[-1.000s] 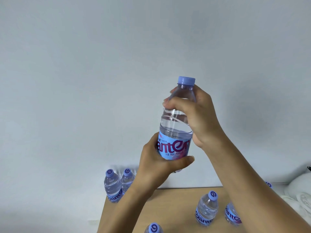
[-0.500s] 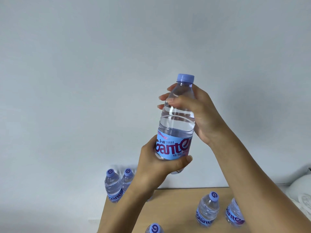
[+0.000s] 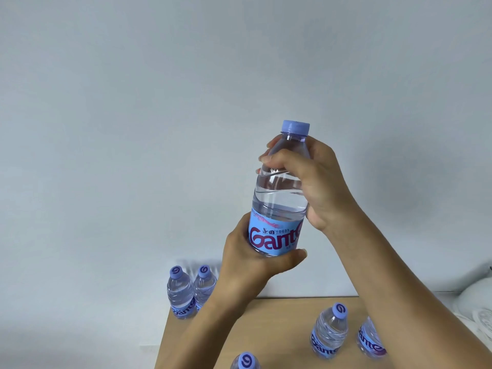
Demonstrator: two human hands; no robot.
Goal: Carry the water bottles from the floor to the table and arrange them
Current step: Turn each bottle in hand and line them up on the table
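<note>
Two hands on one water bottle (image 3: pixel 279 193), upright, high above surface (image 3: pixel 277 323): left hand (image 3: pixel 255 265) wraps label, right hand (image 3: pixel 316 182) grips shoulder. Lower straight down beside standing bottles (image 3: pixel 329 332); keep label grip firm, avoid knocking neighbours.

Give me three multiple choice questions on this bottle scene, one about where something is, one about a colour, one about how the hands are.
1. Where does the left hand grip the held bottle?
A. cap
B. label
C. neck

2. What colour is its cap?
A. lilac blue
B. red
C. white

3. How is the held bottle?
A. lying on the table
B. raised in both hands
C. standing on the floor

Answers: 1 B, fingers wrap the label end. 2 A, the cap is lilac blue. 3 B, the right hand grips its shoulder, high above the table.
</note>
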